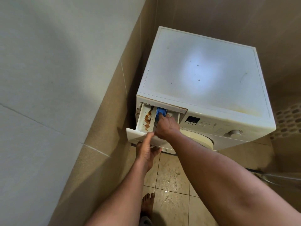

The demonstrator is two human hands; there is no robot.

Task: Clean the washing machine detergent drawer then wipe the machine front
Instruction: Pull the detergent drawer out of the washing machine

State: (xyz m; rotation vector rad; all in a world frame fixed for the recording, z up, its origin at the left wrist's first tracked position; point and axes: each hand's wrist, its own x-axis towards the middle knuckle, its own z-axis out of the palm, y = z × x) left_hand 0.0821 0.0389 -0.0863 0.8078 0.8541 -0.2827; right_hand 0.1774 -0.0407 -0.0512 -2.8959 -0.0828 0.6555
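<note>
- Tightly boxed in, the washing machine (pixel 203 75) sits in a tiled corner, its left side near the wall (pixel 101 111); wet floor (pixel 171 185) lies open before it.
- Pulled out at the machine's top left, the white drawer (pixel 143 126) shows brown residue and a blue insert (pixel 161 112).
- Left hand (pixel 146 150) grips the drawer's front from below; right hand (pixel 166 126) reaches inside, fingers on the insert, its grasp unclear.

A beige tiled wall (pixel 104 111) runs along the left, with a pale grey panel (pixel 48 62) nearer the camera. More beige tile (pixel 228 18) stands at the back. The floor (pixel 171 185) is glossy beige tile with wet, shiny patches. A bare foot (pixel 147 203) stands on it near the bottom edge. At the right edge is a honeycomb-patterned surface (pixel 286 119)
</note>
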